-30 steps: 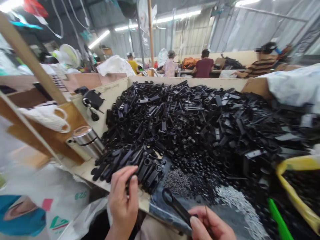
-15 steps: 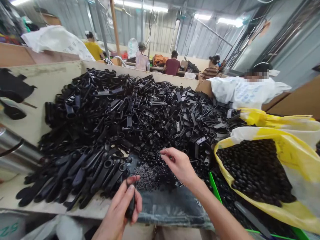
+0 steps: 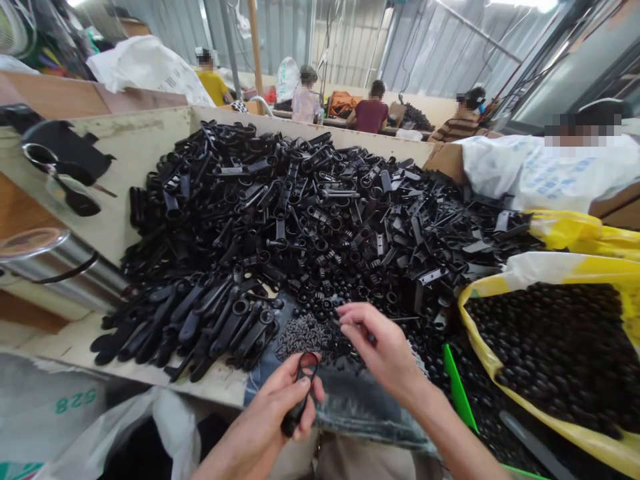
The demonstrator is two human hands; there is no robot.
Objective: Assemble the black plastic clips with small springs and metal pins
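My left hand is closed around a black plastic handle with a ring end. The ring points up, and the handle's lower end shows below my fingers. Just above and to the right, my right hand is pinched, with what looks like a small black part at its fingertips; its exact kind is too small to tell. Beneath and beside those fingers lies a heap of small grey metal pieces, bordered by small black rings. A dark blue cloth lies under them.
A large pile of black plastic parts fills the bench. Handles lie in a row at left, near a steel flask. At right stand a yellow-white bag of black balls and a green edge. Several people sit beyond.
The view has turned left, so everything sits farther right in the picture. In my left hand the handle's ring now faces the camera more. My right hand stays pinched, near the small pieces.
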